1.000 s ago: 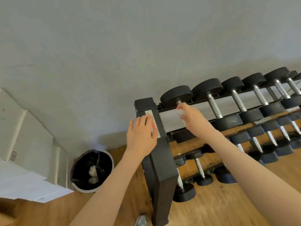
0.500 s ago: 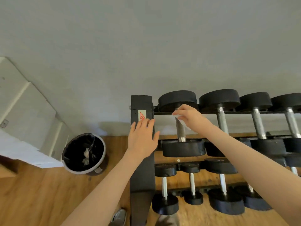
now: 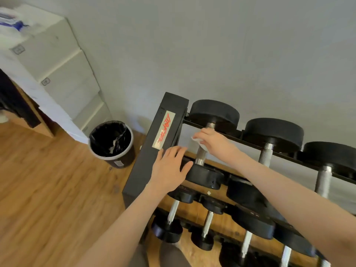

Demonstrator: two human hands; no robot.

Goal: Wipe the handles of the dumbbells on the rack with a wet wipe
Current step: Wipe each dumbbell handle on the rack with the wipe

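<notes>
Four dumbbells show on the top tier of the black rack, with more on the two tiers below, several cut off by the frame's right and lower edges. The right hand curls its fingers round the handle of the leftmost top dumbbell, pressing a white wet wipe against its upper part; the knurled lower part of the handle is bare. The left hand lies flat with fingers spread, across the rack's side post and the near head of that same dumbbell. One lined bin stands on the wood floor just left of the rack, against the wall; open floor stretches to the left. Compared with half a second ago, the left hand has slid lower and rightward onto the dumbbell head, and the right hand stays on the same handle.
</notes>
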